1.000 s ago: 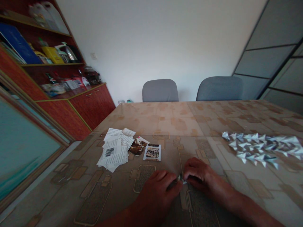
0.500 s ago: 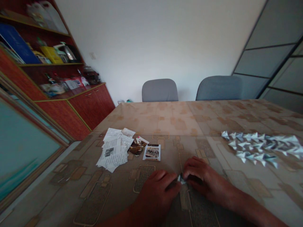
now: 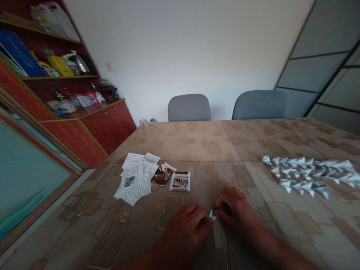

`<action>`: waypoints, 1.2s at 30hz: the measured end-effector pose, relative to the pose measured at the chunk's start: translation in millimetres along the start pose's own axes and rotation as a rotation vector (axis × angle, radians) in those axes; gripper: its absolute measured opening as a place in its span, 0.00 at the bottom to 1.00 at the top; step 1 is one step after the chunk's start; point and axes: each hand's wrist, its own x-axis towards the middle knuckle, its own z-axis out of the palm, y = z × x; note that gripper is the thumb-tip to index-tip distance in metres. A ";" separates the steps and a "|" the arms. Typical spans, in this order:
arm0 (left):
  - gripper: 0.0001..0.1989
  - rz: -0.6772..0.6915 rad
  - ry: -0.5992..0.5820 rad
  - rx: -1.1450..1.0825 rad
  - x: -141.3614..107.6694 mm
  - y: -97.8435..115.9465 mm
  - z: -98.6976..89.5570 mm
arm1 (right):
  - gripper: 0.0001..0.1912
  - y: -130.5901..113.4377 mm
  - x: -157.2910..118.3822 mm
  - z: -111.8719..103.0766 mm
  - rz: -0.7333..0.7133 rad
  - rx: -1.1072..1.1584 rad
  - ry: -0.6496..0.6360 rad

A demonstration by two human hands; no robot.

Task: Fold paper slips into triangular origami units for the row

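Between my two hands is a small folded paper piece (image 3: 213,215), low in the centre of the head view. My left hand (image 3: 187,230) pinches its left side with thumb and fingers. From the right, my right hand (image 3: 233,210) grips the other side, its fingers curled together. The fingertips hide part of the paper. Beyond my left hand lies a paper square with a printed picture (image 3: 180,181), next to a brown-printed piece (image 3: 162,174) and a loose pile of printed paper pieces (image 3: 135,180).
Rows of folded paper pieces (image 3: 306,172) stand on the right of the patterned table (image 3: 197,142). Two grey chairs (image 3: 189,107) are behind the far edge. At the left is a red cabinet (image 3: 109,125) with filled shelves.
My right hand has shifted slightly left, closer to my left hand. The small folded paper between them has moved a little left and turned.
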 end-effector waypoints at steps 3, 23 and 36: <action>0.09 0.017 0.020 0.012 -0.2 -0.8 -0.6 | 0.09 4.8 1.0 -2.9 0.004 0.022 0.001; 0.03 0.086 -0.021 0.109 8.2 3.9 4.9 | 0.08 12.8 5.9 -3.3 -0.004 0.046 0.000; 0.02 0.052 -0.047 0.070 -0.5 -0.4 -2.5 | 0.10 17.9 7.6 -8.4 -0.029 0.105 -0.012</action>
